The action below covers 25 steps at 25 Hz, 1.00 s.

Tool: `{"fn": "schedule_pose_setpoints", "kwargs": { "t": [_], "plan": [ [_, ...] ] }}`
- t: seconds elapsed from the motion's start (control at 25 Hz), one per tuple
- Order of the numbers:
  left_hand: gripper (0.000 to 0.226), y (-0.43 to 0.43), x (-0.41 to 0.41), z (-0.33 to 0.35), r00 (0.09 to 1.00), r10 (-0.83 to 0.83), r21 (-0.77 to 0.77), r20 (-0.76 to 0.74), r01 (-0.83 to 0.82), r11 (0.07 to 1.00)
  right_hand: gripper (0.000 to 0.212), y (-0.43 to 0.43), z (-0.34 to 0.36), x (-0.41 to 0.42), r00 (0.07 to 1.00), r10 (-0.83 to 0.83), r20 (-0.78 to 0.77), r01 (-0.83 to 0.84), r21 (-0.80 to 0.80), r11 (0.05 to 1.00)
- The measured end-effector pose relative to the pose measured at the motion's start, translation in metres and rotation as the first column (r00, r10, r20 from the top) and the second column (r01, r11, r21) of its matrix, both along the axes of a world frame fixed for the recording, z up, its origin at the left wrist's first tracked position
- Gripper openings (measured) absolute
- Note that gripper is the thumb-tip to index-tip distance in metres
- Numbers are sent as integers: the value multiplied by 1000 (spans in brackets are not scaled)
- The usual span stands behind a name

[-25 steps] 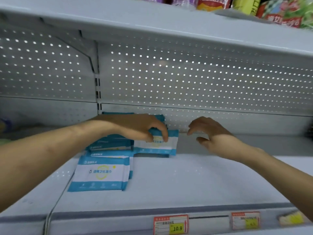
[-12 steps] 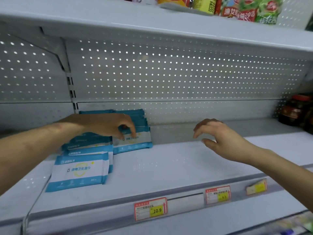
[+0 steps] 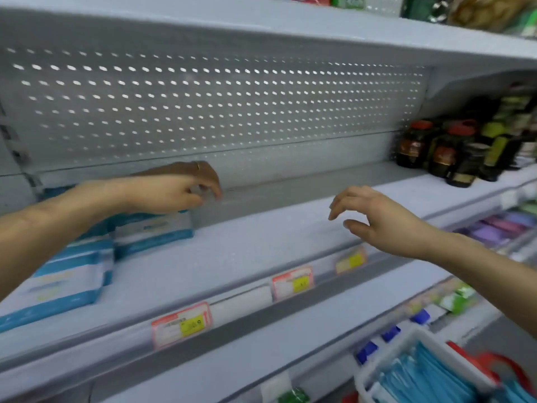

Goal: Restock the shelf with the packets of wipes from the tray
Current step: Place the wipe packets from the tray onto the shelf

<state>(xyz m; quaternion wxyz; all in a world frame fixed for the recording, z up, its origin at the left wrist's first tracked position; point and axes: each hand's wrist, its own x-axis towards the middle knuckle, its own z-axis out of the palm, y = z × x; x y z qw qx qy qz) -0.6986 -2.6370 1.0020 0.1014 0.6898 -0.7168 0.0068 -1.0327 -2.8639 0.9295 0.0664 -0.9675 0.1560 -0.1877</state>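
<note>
just below left fingers (image 3: 211, 181), wipes packet (image 3: 154, 229)

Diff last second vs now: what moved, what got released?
Left hand let go of the rear wipes packet it was pinching; its fingers now curl loosely past the packet's right edge. View swung right, bringing the tray into frame. Right hand stays empty above the shelf; the packet has not shifted.
</note>
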Motion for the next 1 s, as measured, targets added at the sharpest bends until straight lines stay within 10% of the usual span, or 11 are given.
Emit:
{"fn": "schedule_pose_setpoints", "kwargs": {
  "t": [0.44, 1.0],
  "plan": [
    [30, -138, -264, -103, 810, -536, -7, -238, 551, 835, 29, 6, -148, -268, 804, -484, -346, 564, 188, 804],
    [31, -187, -382, -274, 767, -517, 293, -380, 630, 719, 44, 63, -255, -348, 680, -610, -407, 701, 119, 703]
  ]
}}
